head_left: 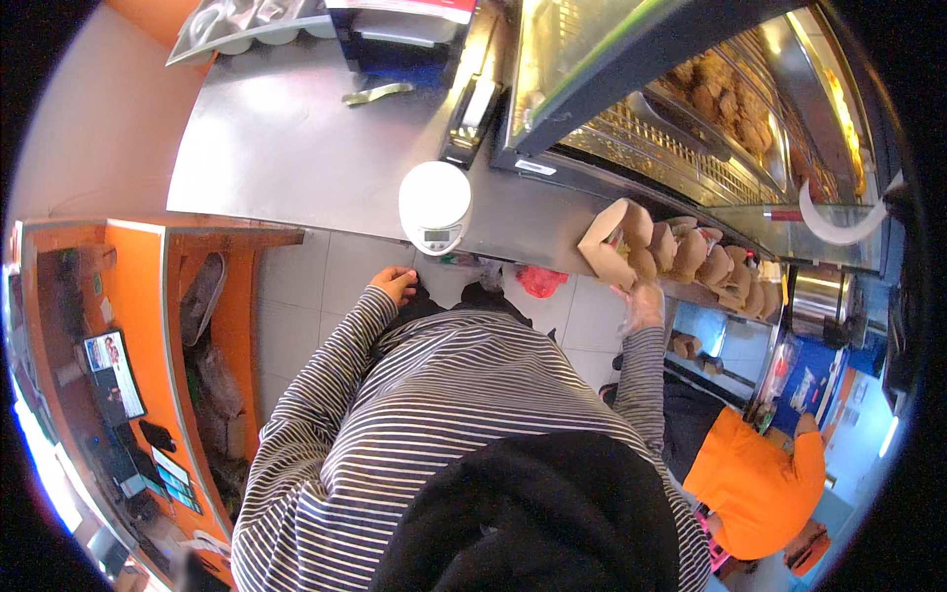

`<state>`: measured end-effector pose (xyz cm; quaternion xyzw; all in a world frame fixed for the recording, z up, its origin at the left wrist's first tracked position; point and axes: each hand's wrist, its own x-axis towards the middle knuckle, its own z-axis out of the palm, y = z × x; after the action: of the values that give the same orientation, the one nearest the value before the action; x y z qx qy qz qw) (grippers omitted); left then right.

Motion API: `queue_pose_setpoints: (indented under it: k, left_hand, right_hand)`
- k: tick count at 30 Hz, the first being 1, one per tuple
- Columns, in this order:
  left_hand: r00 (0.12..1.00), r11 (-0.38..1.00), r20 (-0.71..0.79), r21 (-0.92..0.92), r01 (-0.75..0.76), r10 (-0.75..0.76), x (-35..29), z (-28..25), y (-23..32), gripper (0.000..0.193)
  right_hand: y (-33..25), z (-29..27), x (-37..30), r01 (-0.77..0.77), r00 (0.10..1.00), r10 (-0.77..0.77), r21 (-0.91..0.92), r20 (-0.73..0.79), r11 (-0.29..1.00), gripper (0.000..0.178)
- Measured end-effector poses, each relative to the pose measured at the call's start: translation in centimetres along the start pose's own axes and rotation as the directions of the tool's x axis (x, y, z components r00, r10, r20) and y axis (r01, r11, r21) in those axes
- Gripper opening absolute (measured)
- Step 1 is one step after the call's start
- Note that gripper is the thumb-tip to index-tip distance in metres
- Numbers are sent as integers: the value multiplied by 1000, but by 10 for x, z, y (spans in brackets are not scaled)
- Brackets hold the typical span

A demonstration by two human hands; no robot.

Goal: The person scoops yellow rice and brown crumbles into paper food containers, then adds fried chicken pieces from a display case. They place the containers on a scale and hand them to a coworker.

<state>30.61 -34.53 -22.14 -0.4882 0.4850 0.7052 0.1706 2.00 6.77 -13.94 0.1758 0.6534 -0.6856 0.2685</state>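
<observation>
My right hand [644, 307], in what looks like a clear glove, grips the lower edge of an open brown cardboard food box [605, 255]. That box is at the left end of a row of similar open boxes [689, 257] with food in several of them. My left hand [397, 285] hangs by my waist, its fingers curled together, and nothing shows in them. Just beyond it, a round white kitchen scale [435, 206] with a small display sits at the counter's front edge, bearing nothing. Inside the box in my right hand, the contents are hard to make out.
A steel counter [286, 138] runs ahead, with tongs [378, 94] and a grey tray [249, 30]. A glass warming cabinet [582, 128] holding fried food [720, 99] stands at the right. A person in orange [760, 483] is close behind my right arm. Orange shelving [138, 257] stands left.
</observation>
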Motion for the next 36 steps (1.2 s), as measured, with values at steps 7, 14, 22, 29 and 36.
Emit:
queue_pose_setpoints:
  k: [7, 14, 22, 29, 36]
  left_hand:
    - [992, 989, -59, -100, -113, 108, -26, -15, 29, 30]
    - [776, 775, -45, -37, -631, 629, -51, -21, 105, 37]
    - [813, 814, 57, -88, -574, 579, -51, -13, 150, 40]
    - [524, 557, -199, 387, -735, 828, -80, -13, 176, 25]
    - [346, 48, 117, 900, -434, 931, -99, -1, 202, 25]
  right_hand:
    - [-53, 158, -73, -4, 930, 73, -190, 360, 982, 40]
    - [-35, 301, -51, 451, 855, 7, -750, 519, 484, 40]
    - [-14, 302, -49, 189, 893, 195, -730, 406, 657, 39]
    - [-34, 280, -70, 226, 914, 11, -529, 406, 818, 53]
    - [25, 249, -72, 907, 400, -145, -413, 905, -75, 27]
